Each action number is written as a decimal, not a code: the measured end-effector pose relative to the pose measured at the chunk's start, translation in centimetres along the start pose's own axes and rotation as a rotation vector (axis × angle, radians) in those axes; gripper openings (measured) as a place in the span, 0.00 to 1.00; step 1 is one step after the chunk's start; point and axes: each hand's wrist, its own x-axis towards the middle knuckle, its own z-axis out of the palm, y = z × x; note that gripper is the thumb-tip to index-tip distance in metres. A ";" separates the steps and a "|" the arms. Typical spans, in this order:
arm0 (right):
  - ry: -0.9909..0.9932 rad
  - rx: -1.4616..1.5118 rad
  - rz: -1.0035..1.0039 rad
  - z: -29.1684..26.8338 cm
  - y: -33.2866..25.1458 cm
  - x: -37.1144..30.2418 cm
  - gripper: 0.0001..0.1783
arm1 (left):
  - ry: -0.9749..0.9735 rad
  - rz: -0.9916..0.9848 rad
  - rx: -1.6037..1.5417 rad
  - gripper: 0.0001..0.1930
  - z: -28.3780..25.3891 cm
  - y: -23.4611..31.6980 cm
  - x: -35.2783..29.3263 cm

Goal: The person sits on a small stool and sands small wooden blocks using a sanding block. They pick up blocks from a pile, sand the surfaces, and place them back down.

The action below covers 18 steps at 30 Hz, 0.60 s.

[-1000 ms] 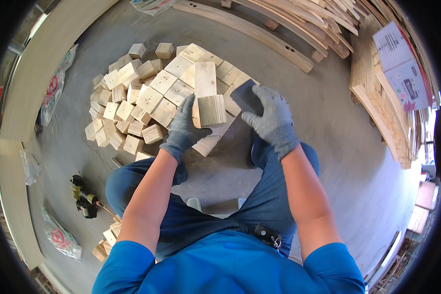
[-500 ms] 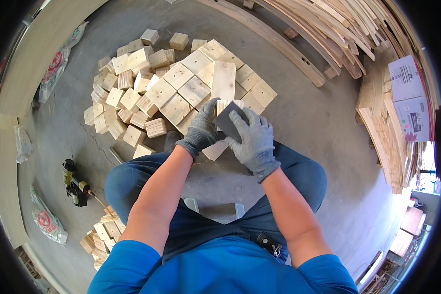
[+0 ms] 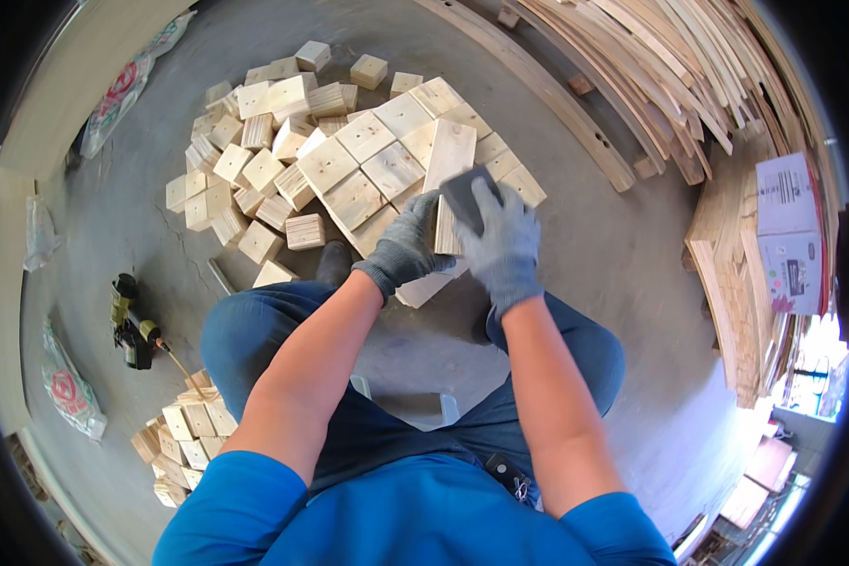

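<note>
Both my hands wear grey knit gloves. My left hand (image 3: 407, 247) is closed round the left side of a pale wooden block (image 3: 446, 232). In my right hand (image 3: 506, 247) is a dark grey sanding block (image 3: 465, 200), pressed against the far upper part of the wood; the fingers are slightly smeared by motion. A short board (image 3: 451, 149) lies just beyond, on top of square wooden blocks (image 3: 391, 170) set side by side in rows. Below my hands, another pale wooden piece (image 3: 423, 289) shows in part.
Loose wooden blocks (image 3: 259, 170) are heaped at the far left, with a smaller heap (image 3: 184, 434) near left. A cordless drill (image 3: 132, 325) lies on the floor by several plastic bags (image 3: 71, 391). Long boards (image 3: 623, 85) are stacked far right, near a cardboard box (image 3: 789, 231).
My right hand has shifted the sanding block a little right and away across the wooden block, which now shows more of its face. The whole view has turned slightly.
</note>
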 end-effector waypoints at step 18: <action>-0.009 -0.001 0.028 1.1 -1.2 6.2 0.38 | -0.006 -0.002 -0.039 0.66 0.1 0.1 0.0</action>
